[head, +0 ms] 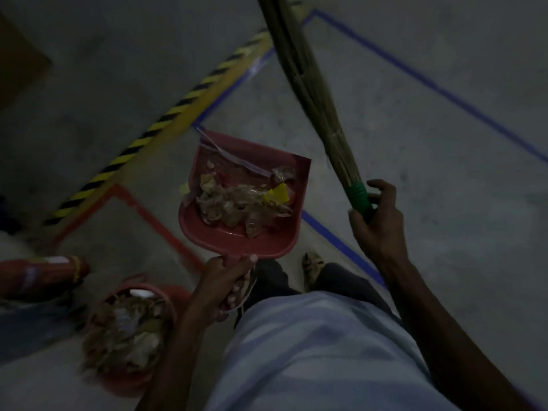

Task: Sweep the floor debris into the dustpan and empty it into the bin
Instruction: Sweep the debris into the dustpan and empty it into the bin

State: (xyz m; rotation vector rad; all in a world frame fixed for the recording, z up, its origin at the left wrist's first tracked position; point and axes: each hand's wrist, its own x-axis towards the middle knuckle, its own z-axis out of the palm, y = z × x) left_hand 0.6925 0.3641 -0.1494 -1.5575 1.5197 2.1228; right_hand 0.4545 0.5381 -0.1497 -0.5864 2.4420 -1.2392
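In a dim room, a person's left hand [229, 280] grips the handle of a red dustpan [207, 232], held above the floor [415, 143] and loaded with debris [243, 203] of leaves, wrappers and yellow scraps. The right hand [375, 221] curls its fingers [382, 185] around the broom [314, 96] at its green collar. A full red bin [130, 327] stands at lower left, beside striped floor tape [166, 120].

no readable text, labels or numbers anywhere; frame dim and blurred.
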